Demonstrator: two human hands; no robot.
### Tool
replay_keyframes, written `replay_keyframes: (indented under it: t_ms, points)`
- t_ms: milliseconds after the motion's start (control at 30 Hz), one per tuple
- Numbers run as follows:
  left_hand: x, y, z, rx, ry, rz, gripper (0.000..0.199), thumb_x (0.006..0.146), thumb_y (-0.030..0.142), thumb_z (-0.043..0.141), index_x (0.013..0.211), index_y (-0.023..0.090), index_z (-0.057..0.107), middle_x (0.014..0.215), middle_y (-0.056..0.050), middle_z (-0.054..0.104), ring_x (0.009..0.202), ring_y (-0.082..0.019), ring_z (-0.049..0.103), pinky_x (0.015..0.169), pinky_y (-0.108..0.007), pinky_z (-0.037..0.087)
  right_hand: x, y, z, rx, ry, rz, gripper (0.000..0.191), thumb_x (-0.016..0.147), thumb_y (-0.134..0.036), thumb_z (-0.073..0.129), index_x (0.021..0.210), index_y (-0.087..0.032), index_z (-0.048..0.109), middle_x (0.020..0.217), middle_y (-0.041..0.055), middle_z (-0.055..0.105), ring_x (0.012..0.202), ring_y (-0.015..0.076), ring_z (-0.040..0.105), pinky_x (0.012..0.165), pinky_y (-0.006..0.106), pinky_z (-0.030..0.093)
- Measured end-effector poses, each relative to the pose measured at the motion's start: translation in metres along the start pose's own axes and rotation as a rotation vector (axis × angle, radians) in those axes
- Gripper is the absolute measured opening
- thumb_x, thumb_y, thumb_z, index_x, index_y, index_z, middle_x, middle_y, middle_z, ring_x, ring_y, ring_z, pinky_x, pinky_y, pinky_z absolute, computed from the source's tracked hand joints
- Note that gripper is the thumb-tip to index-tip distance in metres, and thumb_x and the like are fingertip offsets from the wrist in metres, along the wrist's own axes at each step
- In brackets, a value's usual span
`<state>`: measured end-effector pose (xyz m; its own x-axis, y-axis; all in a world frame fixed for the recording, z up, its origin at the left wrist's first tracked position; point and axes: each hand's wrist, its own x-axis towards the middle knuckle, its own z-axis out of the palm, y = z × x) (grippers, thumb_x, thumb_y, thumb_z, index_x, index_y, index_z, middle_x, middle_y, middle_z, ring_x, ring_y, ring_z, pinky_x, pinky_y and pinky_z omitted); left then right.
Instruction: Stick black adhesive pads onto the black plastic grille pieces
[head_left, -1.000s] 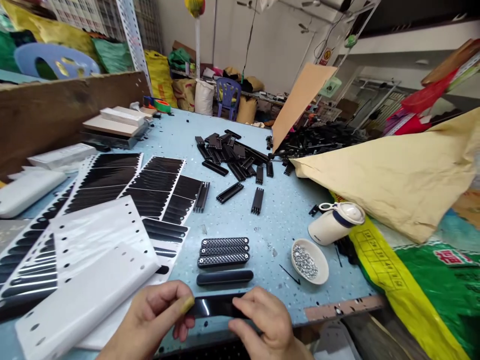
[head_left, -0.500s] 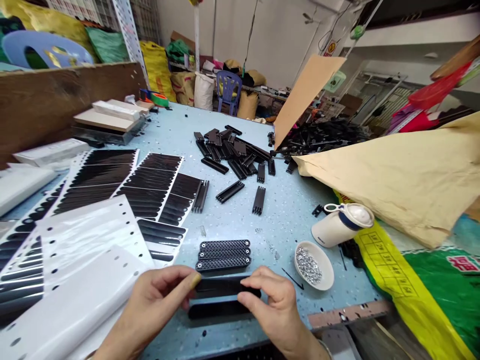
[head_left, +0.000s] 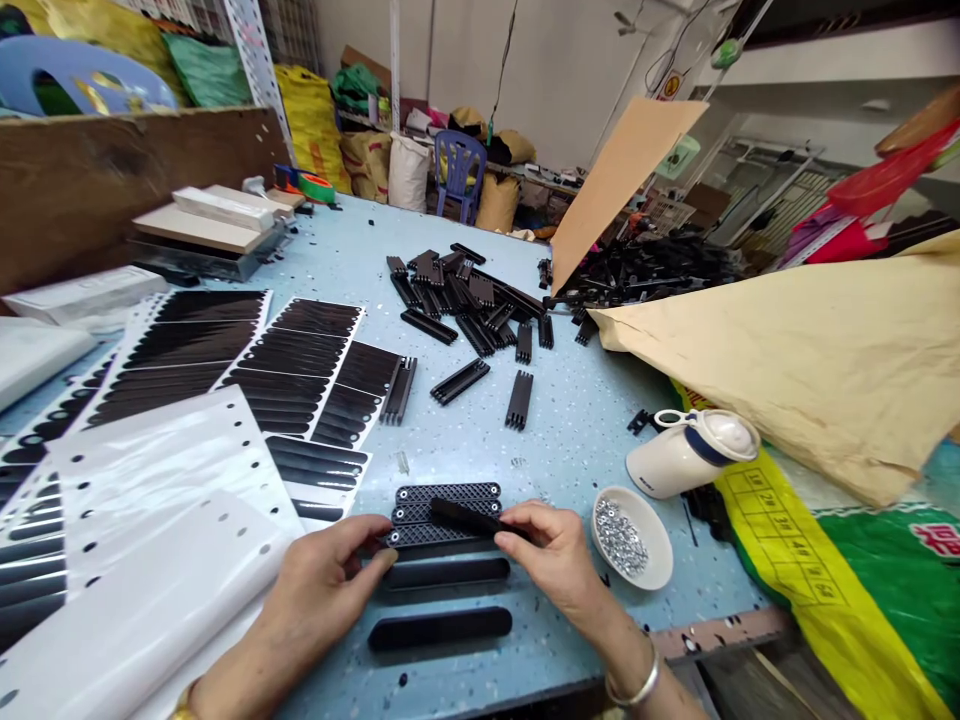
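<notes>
My right hand [head_left: 553,550] pinches one end of a slim black bar [head_left: 469,517], which is tilted across the patterned bars behind it. Those black lattice-patterned bars [head_left: 442,493] lie side by side, with silvery screws at their ends. Thumb and forefinger of my left hand [head_left: 337,570] close around the left end of the nearest patterned bar. Closer to me, a smooth black round-ended bar [head_left: 448,573] lies flat, and a second smooth bar [head_left: 441,628] rests parallel to it near the table edge.
A white bowl of small metal parts [head_left: 632,538] and a white bottle [head_left: 690,455] stand at right. Sheets of black strips [head_left: 292,370] and white perforated sheets [head_left: 172,480] cover the left. Loose black parts [head_left: 465,300] are heaped farther back, near brown paper [head_left: 795,350].
Both hands have left the smooth bar they held, which now lies on the table. My left hand has moved to the patterned bars, and my right hand has lifted another black bar.
</notes>
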<state>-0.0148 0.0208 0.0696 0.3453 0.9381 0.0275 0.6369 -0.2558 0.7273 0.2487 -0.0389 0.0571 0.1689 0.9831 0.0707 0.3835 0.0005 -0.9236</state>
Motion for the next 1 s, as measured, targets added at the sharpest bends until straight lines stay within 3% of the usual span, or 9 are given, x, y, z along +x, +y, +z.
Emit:
replay_keyframes:
  t_ms: [233,367,500,733,1000]
  points:
    - [0.007,0.001,0.004,-0.026,-0.019,-0.01,0.03,0.083,0.036,0.052,0.096,0.018,0.071,0.08,-0.003,0.077,0.065,-0.018,0.07,0.063,-0.029,0.054,0.013,-0.004,0.006,-0.071,-0.01,-0.077,0.01,0.073,-0.02,0.07,0.08,-0.016,0.077,0.071,0.0069,0.072,0.064,0.0191,0.064,0.056,0.029,0.048]
    - [0.005,0.005,0.004,-0.047,-0.048,-0.004,0.023,0.083,0.033,0.052,0.089,0.019,0.07,0.069,0.001,0.073,0.061,-0.016,0.067,0.059,-0.026,0.052,0.01,-0.004,0.006,-0.048,-0.031,-0.121,0.011,0.073,-0.017,0.072,0.083,-0.018,0.077,0.078,0.0071,0.075,0.073,0.0206,0.069,0.066,0.031,0.054]
    - [-0.002,0.003,0.006,-0.076,-0.018,0.01,0.02,0.083,0.031,0.053,0.088,0.02,0.069,0.073,0.001,0.073,0.063,-0.015,0.067,0.061,-0.027,0.053,0.002,-0.002,0.004,-0.023,-0.048,-0.171,0.013,0.074,-0.015,0.072,0.086,-0.019,0.077,0.086,0.0081,0.076,0.081,0.0217,0.072,0.074,0.033,0.057]
    - [-0.006,-0.005,0.008,-0.183,-0.04,-0.041,0.022,0.078,0.024,0.057,0.095,0.019,0.069,0.078,0.001,0.074,0.069,-0.015,0.068,0.068,-0.027,0.055,0.006,-0.006,0.001,-0.08,-0.098,-0.232,0.013,0.077,-0.016,0.073,0.088,-0.021,0.077,0.085,0.0064,0.076,0.078,0.0204,0.072,0.071,0.031,0.058]
    - [-0.004,0.005,-0.001,-0.167,-0.066,-0.025,0.02,0.081,0.025,0.052,0.086,0.019,0.07,0.07,0.001,0.071,0.063,-0.014,0.065,0.062,-0.026,0.052,0.006,-0.015,0.012,-0.156,-0.108,-0.316,0.012,0.08,-0.016,0.071,0.09,-0.02,0.076,0.083,0.0068,0.075,0.073,0.0202,0.07,0.065,0.031,0.057]
